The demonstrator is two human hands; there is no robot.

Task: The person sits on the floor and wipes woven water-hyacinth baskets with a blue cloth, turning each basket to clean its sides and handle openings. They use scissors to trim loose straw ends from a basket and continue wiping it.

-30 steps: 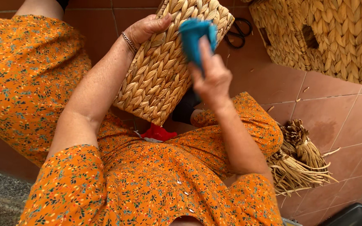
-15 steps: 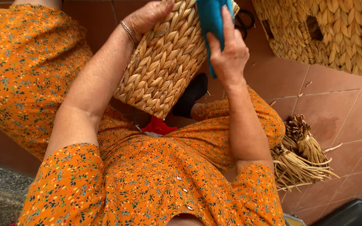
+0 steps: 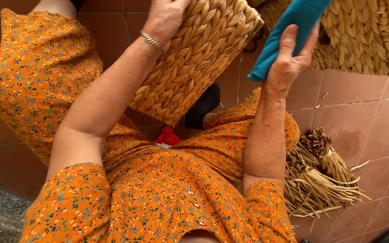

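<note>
My left hand (image 3: 165,15) grips the top of a woven straw basket (image 3: 194,63), held tilted above my lap; a thin bracelet circles that wrist. My right hand (image 3: 289,58) is closed on a teal cloth (image 3: 289,33), lifted just right of the basket's upper corner. I sit in an orange flowered dress (image 3: 158,198). The basket's inside is hidden.
Larger woven baskets (image 3: 361,40) stand at the upper right on the terracotta tile floor (image 3: 365,117). A bundle of dried straw (image 3: 320,180) lies by my right side. Scissor handles (image 3: 251,42) peek out behind the basket. A red item (image 3: 167,136) and a dark shoe (image 3: 202,108) show below it.
My right hand with the teal cloth has moved from the basket's face up and to the right, off its corner. The basket has risen closer to the camera.
</note>
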